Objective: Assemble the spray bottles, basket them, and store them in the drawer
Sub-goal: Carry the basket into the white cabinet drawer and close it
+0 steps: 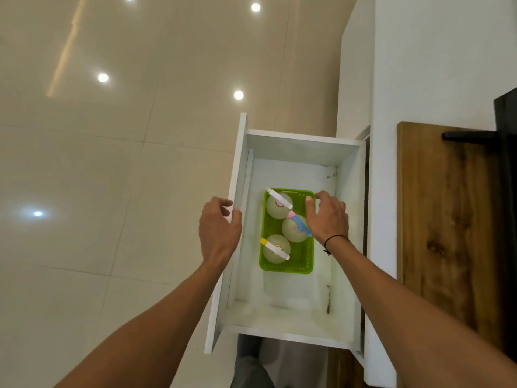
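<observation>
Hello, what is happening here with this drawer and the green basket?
A person is storing spray bottles. The white drawer is pulled open, and the green basket sits on its floor holding three bottles with their spray heads on. The right hand is over the basket's far right corner, touching or just releasing it. The left hand rests on the drawer front, perhaps ready to push it shut.

The basket [286, 266] sits in the open drawer [279, 317], toward its 12 o'clock half. Three spray bottles stand in the basket: one [275, 211] at 12 o'clock, one [293, 229] at 3 o'clock, one [277, 249] at 6 o'clock. A wooden panel [447, 233] lies at the drawer's 3 o'clock.
</observation>
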`<state>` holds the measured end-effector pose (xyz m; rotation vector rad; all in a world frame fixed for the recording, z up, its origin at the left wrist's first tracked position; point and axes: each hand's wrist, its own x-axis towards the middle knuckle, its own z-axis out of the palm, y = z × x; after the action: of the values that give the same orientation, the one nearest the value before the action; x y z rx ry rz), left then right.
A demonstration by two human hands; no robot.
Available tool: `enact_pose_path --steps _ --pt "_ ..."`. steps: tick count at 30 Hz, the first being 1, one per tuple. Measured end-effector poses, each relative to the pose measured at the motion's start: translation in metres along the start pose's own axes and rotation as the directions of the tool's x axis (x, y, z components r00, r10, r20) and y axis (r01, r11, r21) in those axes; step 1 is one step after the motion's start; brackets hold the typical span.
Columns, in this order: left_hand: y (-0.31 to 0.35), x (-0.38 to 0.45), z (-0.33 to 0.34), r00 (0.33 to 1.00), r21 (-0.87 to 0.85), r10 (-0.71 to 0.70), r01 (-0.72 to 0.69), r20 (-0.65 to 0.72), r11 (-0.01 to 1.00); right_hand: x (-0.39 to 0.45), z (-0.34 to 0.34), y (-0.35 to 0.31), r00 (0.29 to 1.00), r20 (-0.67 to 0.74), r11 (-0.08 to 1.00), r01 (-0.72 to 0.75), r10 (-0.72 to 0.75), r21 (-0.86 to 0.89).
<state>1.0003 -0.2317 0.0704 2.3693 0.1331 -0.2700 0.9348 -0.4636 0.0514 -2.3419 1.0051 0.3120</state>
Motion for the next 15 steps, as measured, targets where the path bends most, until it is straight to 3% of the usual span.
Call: enact_pose_path --steps 2,4,7,10,15 --pt "-0.011 -0.008 -0.005 0.982 -0.052 -0.162 0.167 0.093 0.985 -0.016 0.0 -0.024 0.994 0.002 0.994 0.111 -0.111 -0.002" --pt "-0.019 -0.017 -0.006 0.911 -0.077 -0.282 0.318 0.302 0.945 -0.035 0.01 -0.047 0.989 0.092 0.991 0.104 -0.112 0.084" --pt "-0.021 -0.023 -0.009 0.832 -0.036 -0.331 0.386 0.446 0.922 -0.073 0.038 -0.066 0.96 0.271 0.989 0.028 -0.068 0.149" --pt "-0.011 -0.018 -0.011 0.753 -0.032 -0.411 0.496 0.514 0.868 -0.12 0.076 -0.068 0.903 0.425 0.998 0.047 -0.061 0.043" --pt "-0.001 -0.018 -0.003 0.681 0.03 -0.368 0.454 0.634 0.89 -0.157 0.104 -0.067 0.87 0.485 0.985 -0.005 0.089 -0.172"
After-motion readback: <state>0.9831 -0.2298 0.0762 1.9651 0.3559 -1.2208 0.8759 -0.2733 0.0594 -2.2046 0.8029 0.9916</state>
